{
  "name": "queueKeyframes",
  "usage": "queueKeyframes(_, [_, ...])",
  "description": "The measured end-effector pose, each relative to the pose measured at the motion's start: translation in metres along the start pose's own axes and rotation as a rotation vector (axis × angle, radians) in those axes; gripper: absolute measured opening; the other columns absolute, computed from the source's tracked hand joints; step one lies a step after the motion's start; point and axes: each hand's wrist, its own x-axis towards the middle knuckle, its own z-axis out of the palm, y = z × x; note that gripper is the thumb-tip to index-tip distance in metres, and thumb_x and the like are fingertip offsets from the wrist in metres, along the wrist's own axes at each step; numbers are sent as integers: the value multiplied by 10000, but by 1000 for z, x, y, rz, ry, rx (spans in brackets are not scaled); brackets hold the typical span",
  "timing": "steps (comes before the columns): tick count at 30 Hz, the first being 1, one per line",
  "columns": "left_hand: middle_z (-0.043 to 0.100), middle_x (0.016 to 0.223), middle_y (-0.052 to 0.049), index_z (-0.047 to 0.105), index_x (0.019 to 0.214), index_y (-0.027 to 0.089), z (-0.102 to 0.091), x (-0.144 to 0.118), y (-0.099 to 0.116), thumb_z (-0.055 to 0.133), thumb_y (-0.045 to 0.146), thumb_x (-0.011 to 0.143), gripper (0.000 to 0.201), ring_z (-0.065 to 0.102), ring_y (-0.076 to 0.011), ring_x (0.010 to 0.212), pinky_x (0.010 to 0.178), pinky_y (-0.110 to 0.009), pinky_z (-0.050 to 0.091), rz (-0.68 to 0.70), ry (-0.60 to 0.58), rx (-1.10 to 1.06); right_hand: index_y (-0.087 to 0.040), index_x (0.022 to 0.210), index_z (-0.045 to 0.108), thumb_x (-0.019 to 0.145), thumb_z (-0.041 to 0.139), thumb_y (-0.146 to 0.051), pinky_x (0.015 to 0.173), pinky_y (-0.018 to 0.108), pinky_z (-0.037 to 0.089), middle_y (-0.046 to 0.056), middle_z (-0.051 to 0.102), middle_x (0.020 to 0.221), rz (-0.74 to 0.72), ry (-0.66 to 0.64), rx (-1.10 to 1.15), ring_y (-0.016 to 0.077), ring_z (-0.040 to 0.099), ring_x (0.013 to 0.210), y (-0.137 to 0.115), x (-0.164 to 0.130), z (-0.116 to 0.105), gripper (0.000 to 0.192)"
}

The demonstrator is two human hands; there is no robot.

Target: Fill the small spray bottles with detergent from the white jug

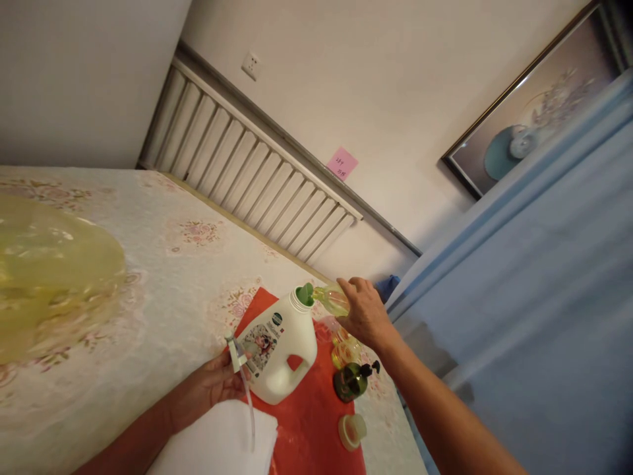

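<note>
- Head camera view, nearest: the left hand (212, 386) braces the white jug (279, 349) on the red mat (316, 422), fingers closed around a pump sprayer (236, 353) whose tube dangles and could drip on the white towel (222, 442).
- Farther: the right hand (364, 313), fingers wrapped round a small clear bottle (332, 300), tips it into the jug's green funnel (305, 295); a wobble could spill yellow liquid.
</note>
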Motion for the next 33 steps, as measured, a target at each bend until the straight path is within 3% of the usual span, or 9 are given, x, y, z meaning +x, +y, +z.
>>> queueKeyframes(15, [759, 935, -95, 542, 1384, 180, 13, -7, 8, 850, 383, 726, 755, 713, -235, 794, 772, -360, 550, -13, 2, 70, -199, 1419, 512, 714, 728, -196, 947, 403, 420, 153, 545, 1280, -18, -12, -85, 312, 482, 1138, 1, 6, -4, 738])
queueKeyframes(33, [766, 994, -119, 553, 1392, 166, 11, -6, 9, 839, 333, 749, 723, 714, -231, 791, 784, -348, 540, -30, -26, 50, -196, 1447, 485, 712, 697, -150, 976, 432, 384, 184, 518, 1323, -94, -9, -195, 335, 442, 1183, -5, 13, -17, 767])
